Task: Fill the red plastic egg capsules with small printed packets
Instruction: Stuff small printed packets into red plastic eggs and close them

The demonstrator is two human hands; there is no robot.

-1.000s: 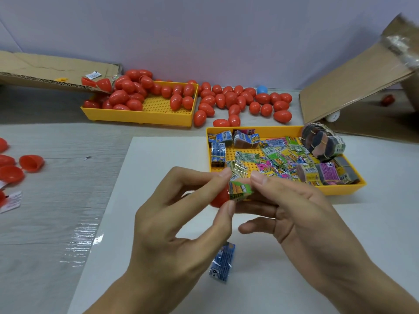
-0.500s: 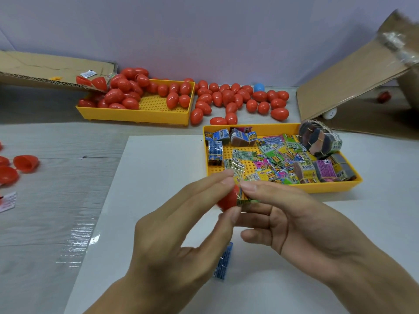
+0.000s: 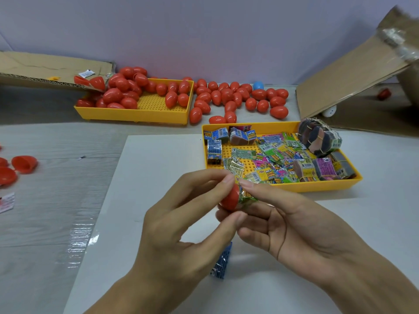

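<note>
Head view, workbench:

— What are the two hands doing?

— The left hand (image 3: 181,225) pinches a red plastic egg capsule half (image 3: 229,198) between thumb and forefinger, above the white board (image 3: 145,200). The right hand (image 3: 292,225) grips a small green printed packet in clear wrap (image 3: 247,198), forefinger on top, its end touching the capsule's open mouth (how far in it sits cannot be told).

— And the supplies?

— Just beyond the hands, a yellow perforated plastic tray (image 3: 317,185) holds loose and banded printed packets (image 3: 278,157) in green, pink, yellow and blue. A second yellow tray (image 3: 136,114) farther back on the left carries closed red eggs (image 3: 122,91); more closed red eggs (image 3: 238,98) lie on the table between that tray and a leaning cardboard flap (image 3: 351,73), with one blue egg (image 3: 258,85) among them.

— Anything else near the hands?

— A blue printed packet (image 3: 223,261) lies on the white board beneath the wrists. Open red capsule halves (image 3: 23,164) rest at the far left edge, well apart from the work.
</note>
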